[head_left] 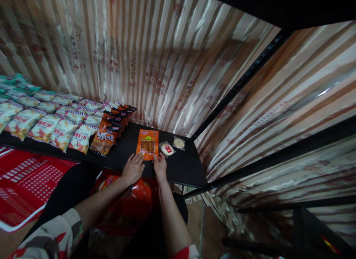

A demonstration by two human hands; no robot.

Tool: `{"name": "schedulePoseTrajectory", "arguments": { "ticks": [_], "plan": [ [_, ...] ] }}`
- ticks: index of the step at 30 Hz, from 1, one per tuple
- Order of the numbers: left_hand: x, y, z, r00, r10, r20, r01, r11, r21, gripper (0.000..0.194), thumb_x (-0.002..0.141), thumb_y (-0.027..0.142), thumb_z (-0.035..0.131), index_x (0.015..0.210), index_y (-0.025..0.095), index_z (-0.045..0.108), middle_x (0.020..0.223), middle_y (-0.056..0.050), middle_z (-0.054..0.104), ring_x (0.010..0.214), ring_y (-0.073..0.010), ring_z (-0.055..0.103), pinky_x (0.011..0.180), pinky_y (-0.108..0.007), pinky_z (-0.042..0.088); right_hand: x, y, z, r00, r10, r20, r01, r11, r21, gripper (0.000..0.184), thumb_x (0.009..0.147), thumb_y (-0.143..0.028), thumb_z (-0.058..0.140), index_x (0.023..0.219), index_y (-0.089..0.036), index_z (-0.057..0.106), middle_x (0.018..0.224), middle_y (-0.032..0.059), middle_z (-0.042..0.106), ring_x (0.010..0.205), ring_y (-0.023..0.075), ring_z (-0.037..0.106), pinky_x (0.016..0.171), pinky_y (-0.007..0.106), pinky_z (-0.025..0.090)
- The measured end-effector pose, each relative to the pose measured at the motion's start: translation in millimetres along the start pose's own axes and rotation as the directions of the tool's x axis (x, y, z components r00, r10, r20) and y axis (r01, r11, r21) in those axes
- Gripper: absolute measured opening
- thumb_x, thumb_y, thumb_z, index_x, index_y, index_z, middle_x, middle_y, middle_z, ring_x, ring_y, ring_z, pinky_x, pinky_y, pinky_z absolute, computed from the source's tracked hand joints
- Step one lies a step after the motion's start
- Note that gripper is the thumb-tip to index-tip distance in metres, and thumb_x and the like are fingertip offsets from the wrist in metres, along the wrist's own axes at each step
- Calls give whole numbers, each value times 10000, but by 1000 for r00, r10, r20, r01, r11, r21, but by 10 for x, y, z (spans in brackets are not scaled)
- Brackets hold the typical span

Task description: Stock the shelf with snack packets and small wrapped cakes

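An orange snack packet (148, 135) with a clear window showing brown sticks lies flat on the black shelf (178, 168). My left hand (134, 168) rests with its fingers stretched out over the packet's lower left corner. At the lower right corner, my right hand (160, 166) grips the edge, its thumb on top; its other fingers are partly hidden. Just right of the packet are a round wrapped item with a red label (167, 149) and a pale round wrapped item (178, 143).
Rows of white snack bags (62, 133) and dark orange bags (104, 138) fill the shelf's left side. Below are a red basket (27, 181) and a large bag of orange packets (125, 207). Black shelf posts (239, 88) and striped sheeting (167, 58) enclose the right and back.
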State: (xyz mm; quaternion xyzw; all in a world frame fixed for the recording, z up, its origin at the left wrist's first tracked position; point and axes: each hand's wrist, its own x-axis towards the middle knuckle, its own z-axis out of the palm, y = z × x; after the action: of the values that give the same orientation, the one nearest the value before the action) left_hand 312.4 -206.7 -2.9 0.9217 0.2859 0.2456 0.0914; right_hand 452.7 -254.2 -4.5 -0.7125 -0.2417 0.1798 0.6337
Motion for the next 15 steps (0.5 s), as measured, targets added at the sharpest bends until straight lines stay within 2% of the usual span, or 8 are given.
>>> {"name": "schedulePoseTrajectory", "arguments": {
  "ticks": [3, 8, 12, 15],
  "plan": [
    [-82, 15, -59, 1000, 5, -13, -5, 1000, -8, 408, 871, 229, 356, 1207, 98, 547, 1284, -137, 553, 1238, -221, 461, 1076, -449, 298, -112, -97, 36, 996, 93, 8, -93, 996, -2, 375, 713, -410, 568, 1001, -171, 592, 735, 31, 667, 579, 163, 605, 561, 282, 492],
    [-259, 34, -181, 998, -18, -57, 17, 1000, -24, 367, 838, 181, 378, 1134, 98, 578, 1224, -140, 589, 1176, -233, 503, 1059, -455, 312, -385, -255, 99, 984, 146, 107, -149, 989, 22, 221, 709, -387, 552, 812, -191, 559, 678, 4, 638, 484, 129, 556, 494, 259, 472],
    [-403, 47, -286, 999, -12, -53, 10, 999, -39, 422, 799, 134, 401, 1201, 92, 526, 1199, -138, 586, 1130, -232, 511, 1043, -444, 327, -637, -283, 147, 970, 212, 117, -227, 966, 125, 189, 694, -343, 544, 823, -206, 523, 699, -15, 633, 466, 108, 547, 444, 223, 434],
    [-468, 59, -355, 1000, -16, -9, 16, 999, -44, 476, 786, 127, 415, 1258, 102, 481, 1177, -127, 583, 1085, -240, 513, 1009, -439, 355, -801, -259, 189, 959, 252, 127, -276, 934, 226, 199, 680, -322, 546, 837, -208, 498, 703, -37, 622, 422, 75, 499, 411, 195, 389]
  ]
}}
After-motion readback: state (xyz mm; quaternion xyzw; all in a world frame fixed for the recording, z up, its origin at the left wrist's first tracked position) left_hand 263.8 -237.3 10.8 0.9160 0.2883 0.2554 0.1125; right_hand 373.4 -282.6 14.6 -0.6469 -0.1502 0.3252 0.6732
